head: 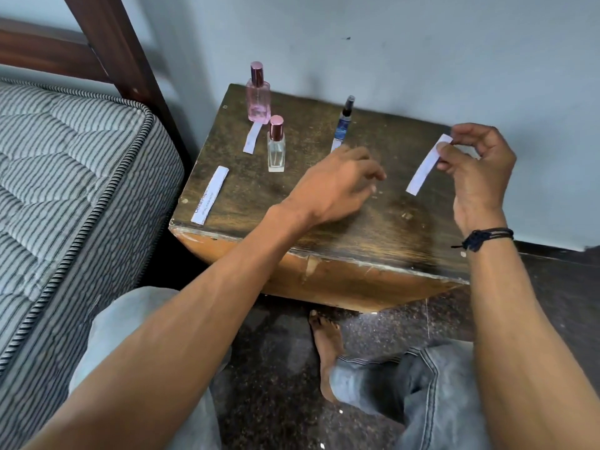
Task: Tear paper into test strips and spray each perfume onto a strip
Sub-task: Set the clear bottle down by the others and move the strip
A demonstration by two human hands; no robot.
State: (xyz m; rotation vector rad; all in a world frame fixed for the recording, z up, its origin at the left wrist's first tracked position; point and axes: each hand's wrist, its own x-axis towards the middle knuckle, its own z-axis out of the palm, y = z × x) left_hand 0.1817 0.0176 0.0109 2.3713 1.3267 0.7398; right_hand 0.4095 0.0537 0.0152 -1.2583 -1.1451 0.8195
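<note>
White paper is the thing to watch: a torn white strip [428, 165] is pinched near its upper end by the right hand [477, 167], thumb and fingertips curled onto it, at centre right of the frame. Its long axis slants from upper right down to lower left, and the free end hangs above the tabletop, aimed toward the left hand [337, 183]. That hand hovers palm-down over the middle of the table, fingers loosely bent and, as far as I can see, holding nothing.

Just above it in the frame stands the slim dark spray bottle [344, 123], with a small paper scrap [336, 145] at its foot. The clear bottle [276, 147] and the pink bottle [258, 95] stand further left. I'd judge the left hand the nearer one to every bottle, the slim one closest — the right need only hold its paper out. A short strip [253, 138] lies just below the pink bottle, and a printed strip [210, 195] lies near the table's left edge.

The wooden table [357, 228] is dark and scuffed, chipped along its front edge, set against a pale wall [422, 53]. A striped mattress [65, 173] fills the left of the frame, with a dark bed frame [107, 43] at upper left. Below is speckled floor [276, 368] — jeans and a bare foot show there.
</note>
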